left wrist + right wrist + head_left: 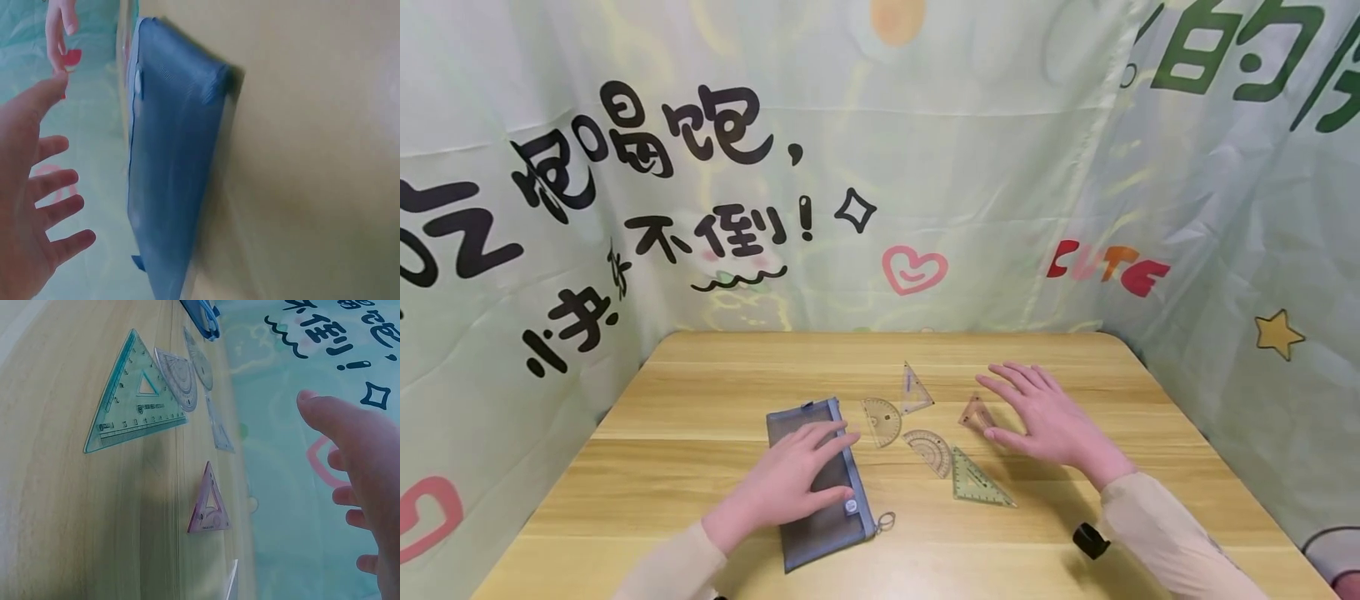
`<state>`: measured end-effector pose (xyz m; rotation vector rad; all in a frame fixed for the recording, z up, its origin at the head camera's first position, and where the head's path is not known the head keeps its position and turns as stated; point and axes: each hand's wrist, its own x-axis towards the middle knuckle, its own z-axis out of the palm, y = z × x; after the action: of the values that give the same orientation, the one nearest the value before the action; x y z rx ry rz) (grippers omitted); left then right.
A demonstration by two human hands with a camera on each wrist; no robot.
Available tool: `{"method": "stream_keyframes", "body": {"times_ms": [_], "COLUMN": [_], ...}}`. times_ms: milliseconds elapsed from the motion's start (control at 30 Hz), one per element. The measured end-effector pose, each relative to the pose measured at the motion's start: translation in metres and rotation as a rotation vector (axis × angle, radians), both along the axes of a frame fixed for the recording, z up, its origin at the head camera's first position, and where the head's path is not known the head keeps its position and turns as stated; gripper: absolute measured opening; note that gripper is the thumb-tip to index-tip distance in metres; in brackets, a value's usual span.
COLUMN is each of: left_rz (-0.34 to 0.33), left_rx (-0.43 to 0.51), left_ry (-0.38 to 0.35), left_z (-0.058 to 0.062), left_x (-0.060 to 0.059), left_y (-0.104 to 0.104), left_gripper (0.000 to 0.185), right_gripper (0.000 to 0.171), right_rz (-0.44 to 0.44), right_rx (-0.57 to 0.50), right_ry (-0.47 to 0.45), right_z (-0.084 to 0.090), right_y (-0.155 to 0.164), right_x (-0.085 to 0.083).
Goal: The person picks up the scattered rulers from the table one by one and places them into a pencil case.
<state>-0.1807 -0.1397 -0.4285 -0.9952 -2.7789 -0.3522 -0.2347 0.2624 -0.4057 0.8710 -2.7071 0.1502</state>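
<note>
A blue-grey mesh zip pouch (790, 533) (175, 169) lies on the wooden table (700, 383), left of centre. My left hand (801, 475) (31, 206) is spread flat over it with straight fingers; whether it touches the pouch I cannot tell. Off to the right, my right hand (1037, 412) (356, 469) hovers open, its thumb next to a small pink set square (976, 412) (209, 503). Between the hands lie two clear protractors (882, 419) (930, 450), a clear set square (914, 390) (219, 428) and a larger green set square (976, 481) (137, 400). Neither hand holds anything.
A metal ring (886, 522) hangs from the pouch's zip end. A black wrist-strap piece (1090, 540) shows by my right sleeve. Printed green cloth walls (925, 167) close in the table at the back and on both sides.
</note>
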Motion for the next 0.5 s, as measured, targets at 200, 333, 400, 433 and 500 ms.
{"method": "stream_keyframes", "body": {"times_ms": [200, 333, 400, 433, 500], "left_rz": [0.009, 0.020, 0.027, 0.025, 0.014], "left_rx": [0.039, 0.059, 0.069, 0.076, 0.089], "left_ry": [-0.050, -0.066, -0.062, -0.056, -0.045], "left_z": [-0.008, -0.009, -0.010, -0.010, -0.010], "left_x": [0.008, 0.015, 0.019, 0.020, 0.024], "left_y": [0.009, 0.017, 0.021, 0.023, 0.026], "left_gripper": [0.065, 0.059, 0.056, 0.054, 0.050], "right_gripper": [0.076, 0.075, 0.075, 0.075, 0.074], "right_rz": [-0.005, -0.009, -0.011, -0.014, -0.021], "right_rx": [-0.010, -0.030, -0.039, -0.041, -0.045], "right_ry": [-0.021, -0.020, -0.021, -0.022, -0.022], "right_z": [0.000, -0.002, -0.003, -0.004, -0.006], "right_y": [-0.003, -0.004, -0.004, -0.004, -0.004], "right_x": [-0.004, -0.008, -0.009, -0.010, -0.012]}}
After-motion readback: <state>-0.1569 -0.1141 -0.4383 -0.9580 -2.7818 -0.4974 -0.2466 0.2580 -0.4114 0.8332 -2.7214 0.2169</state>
